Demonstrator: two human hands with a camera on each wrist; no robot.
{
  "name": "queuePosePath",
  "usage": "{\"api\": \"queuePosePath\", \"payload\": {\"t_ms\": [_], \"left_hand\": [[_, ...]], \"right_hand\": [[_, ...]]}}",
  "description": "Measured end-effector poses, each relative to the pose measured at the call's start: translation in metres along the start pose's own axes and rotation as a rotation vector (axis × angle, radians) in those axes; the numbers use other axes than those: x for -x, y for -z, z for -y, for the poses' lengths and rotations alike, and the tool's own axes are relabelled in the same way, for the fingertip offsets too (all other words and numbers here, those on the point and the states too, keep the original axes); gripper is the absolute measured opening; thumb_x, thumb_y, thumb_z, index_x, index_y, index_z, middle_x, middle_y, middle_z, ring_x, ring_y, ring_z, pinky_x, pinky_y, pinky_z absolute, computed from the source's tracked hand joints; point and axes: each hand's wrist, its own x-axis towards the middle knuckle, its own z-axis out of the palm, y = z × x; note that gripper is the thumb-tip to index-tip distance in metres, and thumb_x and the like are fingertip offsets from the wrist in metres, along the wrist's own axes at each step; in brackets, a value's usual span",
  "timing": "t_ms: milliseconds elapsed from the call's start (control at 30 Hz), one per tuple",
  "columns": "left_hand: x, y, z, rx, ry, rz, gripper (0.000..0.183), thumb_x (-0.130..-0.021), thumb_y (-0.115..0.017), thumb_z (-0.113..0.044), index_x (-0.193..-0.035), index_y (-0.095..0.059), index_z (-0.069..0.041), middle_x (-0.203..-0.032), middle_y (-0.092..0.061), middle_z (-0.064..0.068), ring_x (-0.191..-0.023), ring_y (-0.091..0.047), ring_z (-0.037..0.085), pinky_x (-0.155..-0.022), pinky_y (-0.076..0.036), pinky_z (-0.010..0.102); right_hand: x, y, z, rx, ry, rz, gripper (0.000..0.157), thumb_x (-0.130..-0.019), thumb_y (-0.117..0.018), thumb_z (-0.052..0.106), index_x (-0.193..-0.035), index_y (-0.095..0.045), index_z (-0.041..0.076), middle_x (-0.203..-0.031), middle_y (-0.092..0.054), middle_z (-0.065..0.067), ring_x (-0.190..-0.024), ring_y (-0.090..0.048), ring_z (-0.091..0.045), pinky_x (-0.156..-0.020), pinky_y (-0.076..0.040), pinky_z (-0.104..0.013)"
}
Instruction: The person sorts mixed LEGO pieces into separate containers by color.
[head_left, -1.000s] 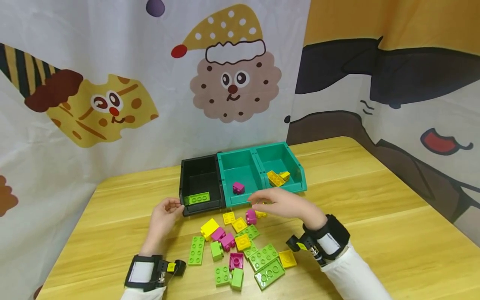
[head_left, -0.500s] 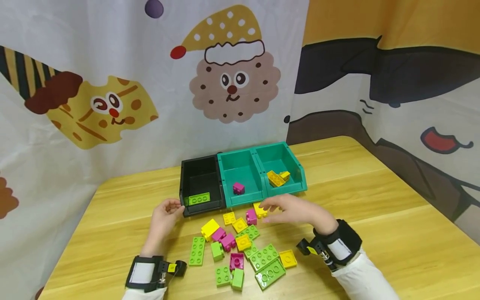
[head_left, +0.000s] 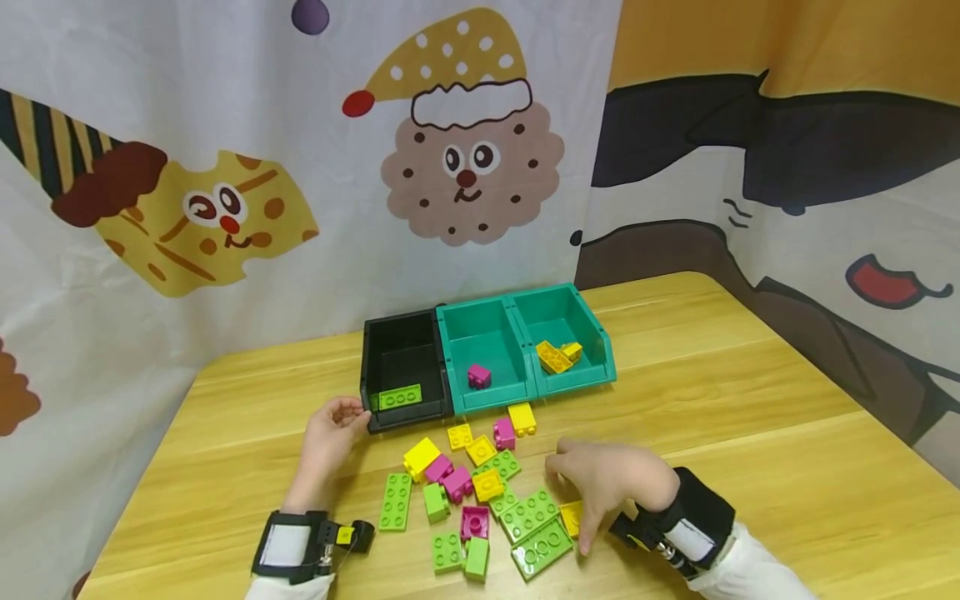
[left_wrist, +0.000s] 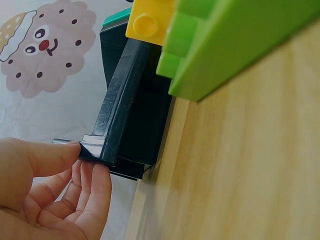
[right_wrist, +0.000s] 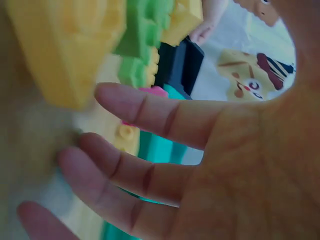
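My left hand (head_left: 330,437) pinches the front left corner of the black bin (left_wrist: 132,105) between thumb and fingers. A flat green brick (head_left: 401,397) lies inside that bin. My right hand (head_left: 611,479) hovers low over the table with its fingers spread, partly covering a yellow brick (head_left: 571,517). In the right wrist view this yellow brick (right_wrist: 70,50) is close to the fingertips, and nothing lies in the palm. Beside the hand are a large green brick (head_left: 529,515) and a flat green brick lying studs down (head_left: 542,550).
Two teal bins (head_left: 491,402) adjoin the black one; a magenta brick (head_left: 479,377) is in the middle bin and yellow bricks (head_left: 553,357) are in the right one. Several mixed bricks, among them a yellow brick (head_left: 522,418) and a long green brick (head_left: 395,502), lie in front.
My right hand has moved from the front of the teal bins down and toward me, to the yellow brick at the pile's right. The yellow brick by the bins now shows fully. My left hand stays put.
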Motion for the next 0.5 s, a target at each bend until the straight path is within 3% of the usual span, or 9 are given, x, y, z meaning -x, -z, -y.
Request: {"api": "queuePosePath", "payload": {"t_ms": [300,500], "left_hand": [[-0.001,-0.001,0.001,0.0,-0.005,0.004,0.022,-0.091,-0.06,-0.006,-0.111,-0.057,0.003,-0.107,-0.06,0.02,-0.096,-0.056,0.025,-0.069,-0.044,0.016],[-0.002,-0.001,0.002,0.008,-0.002,-0.003,0.021,-0.09,-0.06,-0.005,-0.109,-0.058,0.003,-0.106,-0.061,0.019,-0.086,-0.054,0.014,-0.068,-0.045,0.015]], "right_hand": [[-0.004,-0.013,0.004,0.07,-0.018,0.03,0.08,-0.043,-0.094,0.035,-0.113,-0.056,0.025,-0.1,-0.049,0.01,-0.091,-0.05,-0.007,-0.081,-0.048,-0.028],[-0.006,-0.016,0.006,0.079,-0.025,0.005,0.068,-0.05,-0.093,0.021,-0.11,-0.06,0.023,-0.098,-0.05,0.01,-0.088,-0.05,-0.006,-0.081,-0.048,-0.027]]}}
